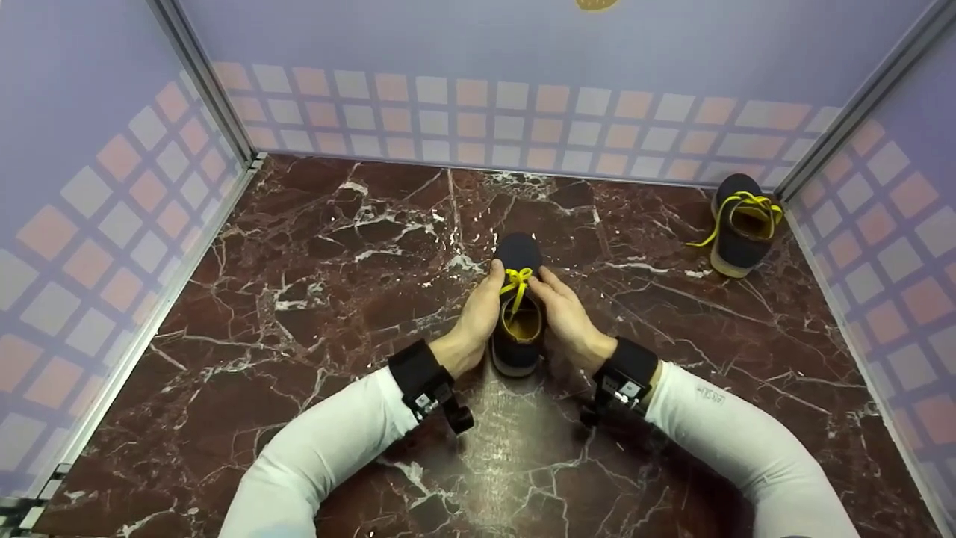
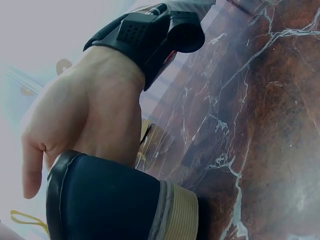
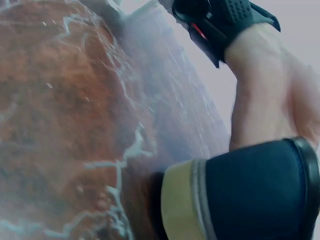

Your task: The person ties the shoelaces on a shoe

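Note:
A dark sneaker (image 1: 517, 355) with a pale sole stands on the marbled tabletop, toe pointing away from me. Its yellow lace (image 1: 517, 279) is tied in a bow. On the sneaker's left side my left hand (image 1: 478, 314) holds it, thumb along the upper near the lace. My right hand (image 1: 569, 312) holds the opposite side, with the thumb beside the bow. The heel fills the foreground of the left wrist view (image 2: 115, 205) and right wrist view (image 3: 250, 195), where the shoe hides most fingers. Motion blurs my right hand in its wrist view.
A second dark sneaker (image 1: 736, 250) stands in the back right corner, its yellow lace (image 1: 706, 240) loose and trailing onto the tabletop (image 1: 358, 299). Panels with pink and white squares enclose the left, back wall (image 1: 478, 112) and right sides.

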`<state>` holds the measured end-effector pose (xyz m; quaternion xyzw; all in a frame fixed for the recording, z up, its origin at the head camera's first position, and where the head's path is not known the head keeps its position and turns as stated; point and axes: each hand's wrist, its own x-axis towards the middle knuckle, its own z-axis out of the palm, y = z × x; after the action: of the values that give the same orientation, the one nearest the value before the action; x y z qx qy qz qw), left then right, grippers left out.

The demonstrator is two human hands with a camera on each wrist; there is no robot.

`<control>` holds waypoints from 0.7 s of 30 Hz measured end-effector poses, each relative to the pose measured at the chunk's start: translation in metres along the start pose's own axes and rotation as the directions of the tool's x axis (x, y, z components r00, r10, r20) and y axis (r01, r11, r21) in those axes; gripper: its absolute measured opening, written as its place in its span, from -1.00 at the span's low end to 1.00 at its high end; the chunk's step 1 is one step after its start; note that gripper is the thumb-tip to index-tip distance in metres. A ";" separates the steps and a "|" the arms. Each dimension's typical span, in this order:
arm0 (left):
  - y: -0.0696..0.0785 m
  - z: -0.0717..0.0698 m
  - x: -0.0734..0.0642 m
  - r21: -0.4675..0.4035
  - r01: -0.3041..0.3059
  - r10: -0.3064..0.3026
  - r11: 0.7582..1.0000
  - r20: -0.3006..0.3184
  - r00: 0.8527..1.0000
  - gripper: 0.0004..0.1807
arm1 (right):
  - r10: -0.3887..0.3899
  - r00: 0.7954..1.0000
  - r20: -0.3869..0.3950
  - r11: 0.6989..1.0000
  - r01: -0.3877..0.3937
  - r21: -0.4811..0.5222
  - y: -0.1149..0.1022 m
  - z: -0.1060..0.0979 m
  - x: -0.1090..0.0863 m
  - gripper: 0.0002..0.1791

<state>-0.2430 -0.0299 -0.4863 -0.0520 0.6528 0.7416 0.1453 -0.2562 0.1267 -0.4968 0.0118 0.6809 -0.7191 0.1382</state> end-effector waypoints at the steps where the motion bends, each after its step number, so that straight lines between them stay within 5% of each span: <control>1: 0.000 0.000 0.001 0.010 -0.002 0.002 1.000 -0.002 1.000 -0.14 | 0.001 1.000 0.004 1.000 -0.001 0.007 -0.001 0.000 0.001 -0.18; 12: 0.002 -0.005 0.012 0.076 0.023 -0.021 0.997 -0.033 0.999 -0.09 | -0.011 1.000 -0.015 1.000 0.011 -0.029 0.008 0.002 0.017 -0.11; 21: 0.006 -0.011 0.022 0.057 0.002 0.003 0.998 -0.075 0.997 -0.10 | 0.053 0.998 -0.029 0.998 -0.052 0.044 -0.003 0.015 0.027 -0.20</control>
<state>-0.2672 -0.0385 -0.4882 -0.0755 0.6789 0.7201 0.1220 -0.2798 0.1068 -0.4987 0.0435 0.6667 -0.7296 0.1464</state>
